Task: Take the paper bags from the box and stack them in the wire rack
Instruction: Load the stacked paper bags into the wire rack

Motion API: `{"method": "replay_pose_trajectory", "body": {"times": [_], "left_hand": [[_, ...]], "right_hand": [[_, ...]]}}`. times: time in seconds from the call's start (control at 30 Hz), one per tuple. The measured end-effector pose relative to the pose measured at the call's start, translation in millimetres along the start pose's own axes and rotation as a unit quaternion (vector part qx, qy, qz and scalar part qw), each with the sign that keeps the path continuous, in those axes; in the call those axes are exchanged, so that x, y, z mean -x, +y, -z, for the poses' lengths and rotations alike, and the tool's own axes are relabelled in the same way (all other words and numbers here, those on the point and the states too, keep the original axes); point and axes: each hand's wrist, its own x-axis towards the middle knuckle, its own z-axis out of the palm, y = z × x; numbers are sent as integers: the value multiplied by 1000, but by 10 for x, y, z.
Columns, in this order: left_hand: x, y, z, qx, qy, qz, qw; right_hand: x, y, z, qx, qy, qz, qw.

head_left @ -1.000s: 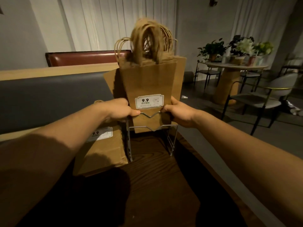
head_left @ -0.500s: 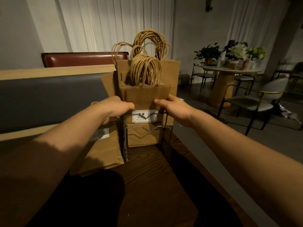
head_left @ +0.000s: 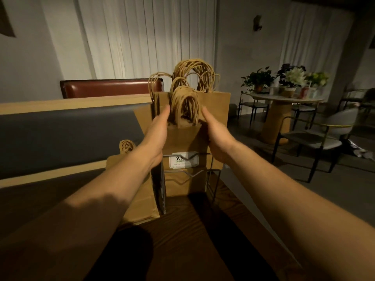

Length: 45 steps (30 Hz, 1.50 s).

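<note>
The front bag's white label [head_left: 184,160] reads "9." and then a second digit that the wire rack [head_left: 188,173] cuts across, so I can't say what it is; there's small print under it, way too tiny to read. The bundle of paper bags [head_left: 183,138] stands upright inside the rack, on the dark wood table [head_left: 182,230], with the rack's front wires crossing the label. Taller bags [head_left: 217,106] stand just behind the front bundle, twine handles [head_left: 194,72] looping above; I can't count how many bags are packed in there, just several layers. One more flat pile of bags [head_left: 140,199] lies to the left of the rack, touching its side, with one handle loop poking up. Two hands are in play: the left hand [head_left: 157,130] presses flat against the left edge of the front bundle, fingers straight up, and the right hand [head_left: 215,132] does the same on the right edge, fingers extended, not curled around anything. Well off to the right of the rack, a round table [head_left: 284,99] holds about three potted plants [head_left: 257,78], with chairs [head_left: 316,134] around it.
</note>
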Motion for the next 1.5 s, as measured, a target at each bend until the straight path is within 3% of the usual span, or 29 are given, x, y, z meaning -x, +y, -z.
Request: {"method": "replay_pose_trajectory", "body": {"times": [0.2,0.27,0.33,0.4,0.5,0.67,0.87,1.1,1.37,1.5], "left_hand": [[-16,-156,109,-30,-6,-17,999],[18,-172,131,-41,26,-38,998],[-1,-189,291,-63,119,-60,989],[-77,-193,537,-51,158,-18,986],[-594,-516,1015,0,124,73,990],[-542,-257,601,-4,64,33,997],[-489,-24,269,49,-25,8,998],[-370,-331,333,57,-2,56,997],[-500,-15,279,59,-33,15,998],[-424,-162,310,45,-3,21,999]], "right_hand": [[-24,60,59,0,7,-6,1000],[-14,55,134,20,68,19,997],[-45,47,300,21,170,62,983],[-119,44,497,16,210,65,975],[-236,65,593,-45,143,31,988],[-574,269,536,-67,67,-33,995],[-704,393,441,-77,31,-32,996],[-716,597,460,-46,8,-40,998],[-775,677,538,-102,39,9,994],[-755,742,553,-88,24,-10,996]]}}
